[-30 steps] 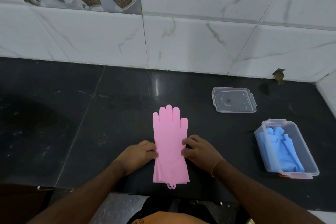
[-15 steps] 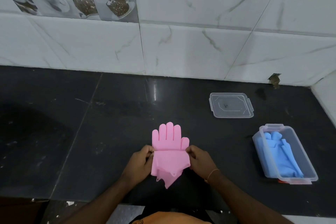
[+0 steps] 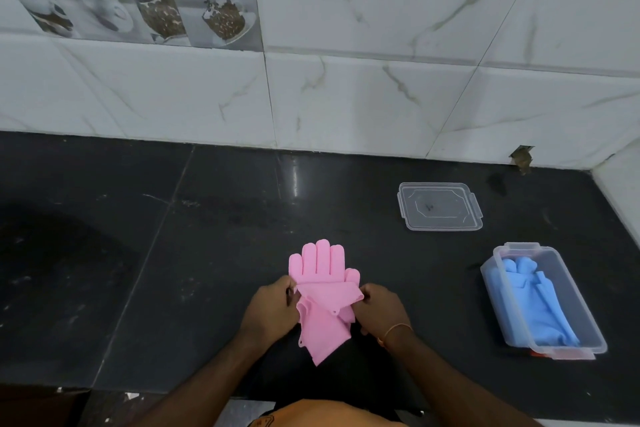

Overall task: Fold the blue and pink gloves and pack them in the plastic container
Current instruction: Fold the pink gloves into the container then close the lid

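Note:
The pink gloves lie stacked on the black counter near its front edge, fingers pointing to the wall, cuff end folded up over the palm and hanging crumpled. My left hand pinches the fold's left edge. My right hand pinches its right edge. The blue gloves lie folded inside the clear plastic container at the right, which stands without its lid.
The container's clear lid lies flat on the counter behind the container. A tiled wall closes the back, and a side wall stands at the far right.
Both hands lifted the cuff end of the pink gloves off the counter and folded it up toward the fingers. The folded part now hangs crumpled between the hands.

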The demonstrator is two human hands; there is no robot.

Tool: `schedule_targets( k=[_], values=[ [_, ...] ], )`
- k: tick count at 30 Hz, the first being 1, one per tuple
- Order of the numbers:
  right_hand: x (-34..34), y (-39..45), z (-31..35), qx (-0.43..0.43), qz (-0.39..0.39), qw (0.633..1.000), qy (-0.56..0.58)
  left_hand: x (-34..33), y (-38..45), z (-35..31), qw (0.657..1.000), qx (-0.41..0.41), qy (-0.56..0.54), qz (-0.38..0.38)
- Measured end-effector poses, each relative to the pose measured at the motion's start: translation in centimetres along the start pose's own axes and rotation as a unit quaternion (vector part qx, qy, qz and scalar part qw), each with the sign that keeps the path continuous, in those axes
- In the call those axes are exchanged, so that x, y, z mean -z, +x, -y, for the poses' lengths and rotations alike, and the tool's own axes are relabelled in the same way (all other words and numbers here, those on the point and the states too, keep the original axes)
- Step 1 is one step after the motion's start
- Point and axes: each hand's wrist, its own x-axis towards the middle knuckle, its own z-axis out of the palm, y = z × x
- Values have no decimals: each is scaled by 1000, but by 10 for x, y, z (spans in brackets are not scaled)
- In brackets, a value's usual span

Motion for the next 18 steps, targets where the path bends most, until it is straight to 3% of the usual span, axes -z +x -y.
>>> schedule_targets(
  k=[9,12,14,18],
  values=[
    [9,3,-6,80,-42,995,-48,-4,8,0,999,25,4,-43],
    [16,-7,-10,142,-35,985,-95,-6,11,1,997,45,4,-55],
    [18,-19,-17,246,-40,958,-143,-6,11,2,997,50,2,-54],
    [5,-34,-30,437,49,849,-293,-7,8,4,996,48,-8,-75]
  ],
)
